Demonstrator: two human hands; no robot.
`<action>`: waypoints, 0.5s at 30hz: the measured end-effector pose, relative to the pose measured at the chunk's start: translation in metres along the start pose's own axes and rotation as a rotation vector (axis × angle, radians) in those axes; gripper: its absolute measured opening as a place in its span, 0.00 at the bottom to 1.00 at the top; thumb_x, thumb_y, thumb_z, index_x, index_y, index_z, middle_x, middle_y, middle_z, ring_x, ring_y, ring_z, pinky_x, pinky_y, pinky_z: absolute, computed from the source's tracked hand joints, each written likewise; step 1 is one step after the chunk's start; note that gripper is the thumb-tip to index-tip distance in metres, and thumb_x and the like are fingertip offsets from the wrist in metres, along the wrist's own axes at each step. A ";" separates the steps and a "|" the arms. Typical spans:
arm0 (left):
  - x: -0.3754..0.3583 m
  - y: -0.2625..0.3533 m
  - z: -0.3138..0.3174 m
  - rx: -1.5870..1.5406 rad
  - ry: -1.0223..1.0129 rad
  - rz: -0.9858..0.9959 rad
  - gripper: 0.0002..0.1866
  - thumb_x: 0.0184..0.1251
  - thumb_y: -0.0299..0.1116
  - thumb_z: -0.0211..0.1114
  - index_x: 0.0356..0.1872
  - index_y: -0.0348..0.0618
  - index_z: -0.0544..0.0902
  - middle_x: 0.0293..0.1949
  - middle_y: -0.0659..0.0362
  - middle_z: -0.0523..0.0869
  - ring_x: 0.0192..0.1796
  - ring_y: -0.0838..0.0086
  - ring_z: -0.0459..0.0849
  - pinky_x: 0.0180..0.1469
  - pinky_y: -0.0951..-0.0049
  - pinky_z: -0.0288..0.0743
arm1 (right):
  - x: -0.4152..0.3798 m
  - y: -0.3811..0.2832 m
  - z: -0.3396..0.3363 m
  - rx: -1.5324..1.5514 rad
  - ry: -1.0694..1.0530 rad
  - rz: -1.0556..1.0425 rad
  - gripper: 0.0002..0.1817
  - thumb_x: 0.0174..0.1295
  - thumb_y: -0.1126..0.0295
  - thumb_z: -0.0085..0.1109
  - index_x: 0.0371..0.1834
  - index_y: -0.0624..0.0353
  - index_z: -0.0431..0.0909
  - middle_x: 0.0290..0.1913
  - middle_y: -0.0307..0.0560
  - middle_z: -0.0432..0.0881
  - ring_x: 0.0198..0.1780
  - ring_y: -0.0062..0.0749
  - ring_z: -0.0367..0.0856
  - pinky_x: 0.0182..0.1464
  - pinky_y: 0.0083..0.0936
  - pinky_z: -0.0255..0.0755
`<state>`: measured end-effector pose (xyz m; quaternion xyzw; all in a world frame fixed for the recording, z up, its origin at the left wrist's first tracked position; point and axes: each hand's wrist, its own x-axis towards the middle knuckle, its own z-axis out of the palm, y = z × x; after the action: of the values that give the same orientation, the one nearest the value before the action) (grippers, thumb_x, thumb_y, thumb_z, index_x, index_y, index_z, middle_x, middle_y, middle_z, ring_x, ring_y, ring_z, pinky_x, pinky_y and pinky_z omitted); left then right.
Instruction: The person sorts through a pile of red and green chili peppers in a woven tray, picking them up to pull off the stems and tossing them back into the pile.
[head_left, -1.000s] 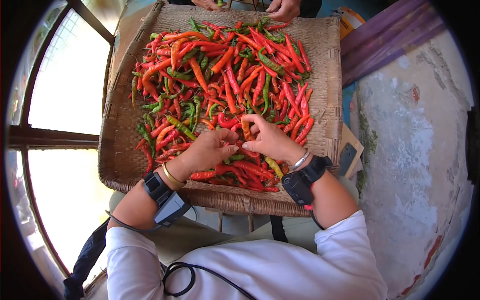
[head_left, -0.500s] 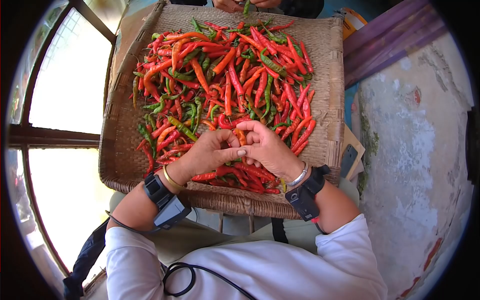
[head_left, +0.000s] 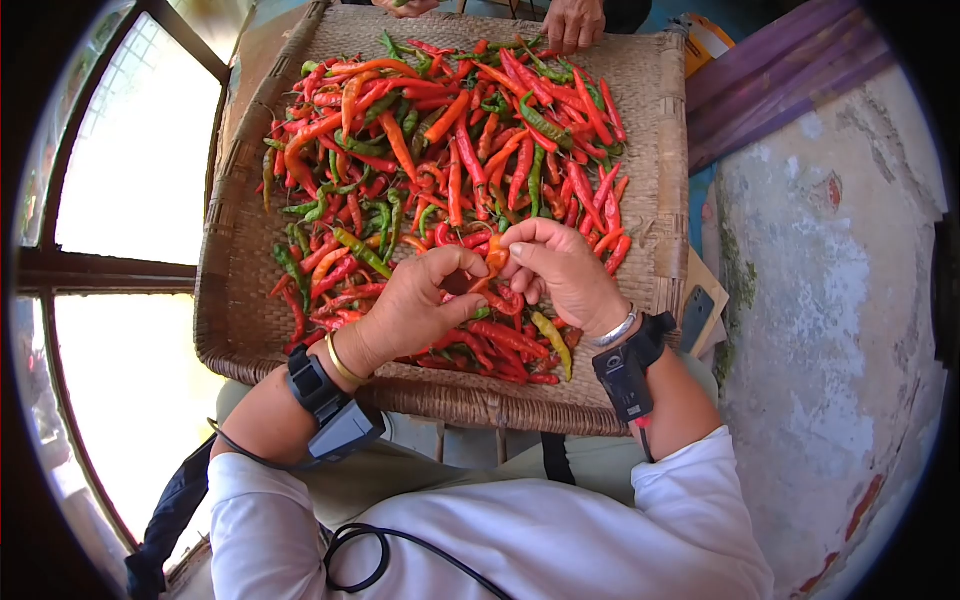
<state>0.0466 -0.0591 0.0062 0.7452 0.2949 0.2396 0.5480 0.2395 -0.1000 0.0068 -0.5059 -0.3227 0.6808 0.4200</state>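
An orange-red chili pepper (head_left: 495, 256) is held over the near half of a woven basket tray (head_left: 655, 200). My left hand (head_left: 425, 305) pinches its lower end between thumb and fingers. At its upper end, the curled thumb and index finger of my right hand (head_left: 568, 275) close on the tip; any stem there is too small to make out. Beneath and around both hands lies a heap of red, orange and green chili peppers (head_left: 400, 150). A yellow-green chili pepper (head_left: 552, 345) lies just below my right hand.
Across the tray, another person's hand (head_left: 575, 22) rests at the far rim, with a second hand (head_left: 405, 7) to its left. A window (head_left: 130, 150) borders the left side. On the right are a phone (head_left: 697, 318), purple cloth (head_left: 780, 80) and a worn wall (head_left: 820, 300).
My right hand has moved slightly up and right, away from my left, and the orange-red chili pepper shows more between them. The other person's hands have moved apart at the far rim.
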 end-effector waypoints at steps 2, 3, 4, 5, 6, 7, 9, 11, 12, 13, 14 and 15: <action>0.000 0.001 -0.001 -0.032 0.021 0.036 0.11 0.50 0.22 0.65 0.35 0.40 0.75 0.31 0.60 0.79 0.33 0.78 0.79 0.34 0.78 0.74 | -0.004 -0.012 0.002 0.019 0.017 -0.018 0.14 0.61 0.66 0.50 0.46 0.62 0.71 0.31 0.40 0.76 0.23 0.16 0.75 0.20 0.12 0.69; 0.000 0.000 -0.001 -0.032 0.021 0.035 0.11 0.50 0.22 0.65 0.35 0.40 0.75 0.31 0.60 0.79 0.33 0.78 0.79 0.34 0.78 0.74 | -0.005 -0.015 0.003 0.003 -0.061 0.029 0.13 0.61 0.67 0.50 0.45 0.62 0.71 0.31 0.39 0.76 0.25 0.17 0.76 0.20 0.10 0.69; 0.000 -0.001 -0.003 -0.003 0.002 0.064 0.13 0.49 0.21 0.66 0.37 0.40 0.75 0.33 0.59 0.80 0.35 0.76 0.80 0.37 0.77 0.74 | -0.005 -0.017 0.002 -0.012 -0.139 0.075 0.12 0.62 0.68 0.49 0.45 0.61 0.71 0.30 0.38 0.76 0.26 0.17 0.76 0.21 0.09 0.69; 0.001 -0.001 -0.004 0.026 -0.019 0.092 0.15 0.48 0.21 0.66 0.38 0.40 0.75 0.35 0.58 0.81 0.36 0.74 0.81 0.39 0.76 0.74 | -0.005 -0.016 0.003 -0.010 -0.188 0.110 0.12 0.61 0.69 0.50 0.46 0.61 0.71 0.30 0.38 0.77 0.26 0.17 0.77 0.21 0.09 0.69; 0.001 -0.002 -0.004 0.025 -0.021 0.093 0.15 0.48 0.21 0.66 0.38 0.40 0.75 0.35 0.58 0.81 0.36 0.74 0.81 0.39 0.76 0.74 | -0.005 -0.013 0.002 -0.009 -0.186 0.110 0.12 0.61 0.69 0.50 0.46 0.61 0.71 0.30 0.38 0.77 0.26 0.17 0.77 0.21 0.09 0.69; 0.001 -0.002 -0.005 0.052 -0.049 0.155 0.16 0.48 0.21 0.66 0.40 0.40 0.75 0.37 0.57 0.81 0.38 0.71 0.81 0.41 0.74 0.74 | -0.003 -0.009 0.000 -0.024 -0.193 0.106 0.12 0.61 0.70 0.50 0.47 0.61 0.71 0.30 0.38 0.77 0.26 0.17 0.77 0.21 0.10 0.69; 0.002 0.001 -0.006 0.078 -0.074 0.217 0.17 0.47 0.21 0.66 0.41 0.41 0.76 0.39 0.56 0.81 0.40 0.69 0.81 0.43 0.73 0.74 | -0.001 -0.005 -0.004 -0.040 -0.202 0.104 0.13 0.60 0.71 0.51 0.48 0.61 0.70 0.30 0.38 0.77 0.26 0.17 0.77 0.21 0.10 0.70; 0.006 0.009 -0.004 0.247 0.114 0.314 0.17 0.46 0.19 0.66 0.40 0.41 0.76 0.45 0.55 0.79 0.45 0.65 0.79 0.49 0.70 0.71 | -0.001 -0.008 -0.012 0.009 -0.113 -0.008 0.13 0.59 0.70 0.52 0.47 0.61 0.71 0.32 0.38 0.77 0.27 0.17 0.76 0.23 0.12 0.69; 0.006 0.008 -0.005 0.247 0.113 0.313 0.17 0.46 0.19 0.66 0.40 0.41 0.76 0.45 0.55 0.79 0.45 0.65 0.79 0.49 0.70 0.71 | 0.000 -0.011 -0.016 0.010 -0.113 -0.008 0.13 0.59 0.70 0.52 0.47 0.61 0.71 0.32 0.38 0.77 0.27 0.17 0.76 0.23 0.12 0.69; 0.007 0.008 -0.006 0.168 0.119 0.293 0.16 0.47 0.20 0.66 0.40 0.42 0.77 0.44 0.55 0.80 0.46 0.65 0.79 0.50 0.70 0.70 | 0.000 -0.016 -0.021 0.077 -0.014 -0.092 0.16 0.59 0.70 0.52 0.50 0.61 0.69 0.35 0.41 0.77 0.30 0.18 0.77 0.26 0.13 0.70; 0.007 0.007 -0.007 0.090 0.125 0.273 0.16 0.47 0.20 0.65 0.40 0.42 0.77 0.43 0.55 0.80 0.47 0.65 0.79 0.51 0.70 0.69 | 0.000 -0.022 -0.023 0.143 0.085 -0.175 0.19 0.59 0.71 0.52 0.54 0.62 0.67 0.38 0.44 0.77 0.33 0.20 0.77 0.30 0.15 0.71; 0.006 0.004 -0.007 0.090 0.124 0.273 0.16 0.47 0.20 0.65 0.40 0.42 0.77 0.43 0.55 0.80 0.47 0.65 0.79 0.51 0.70 0.69 | -0.001 -0.030 -0.023 0.143 0.085 -0.176 0.19 0.59 0.71 0.52 0.54 0.62 0.67 0.38 0.44 0.77 0.33 0.20 0.77 0.30 0.15 0.71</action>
<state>0.0465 -0.0511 0.0121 0.7858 0.2345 0.3442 0.4572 0.2691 -0.0875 0.0262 -0.4730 -0.2985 0.6403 0.5264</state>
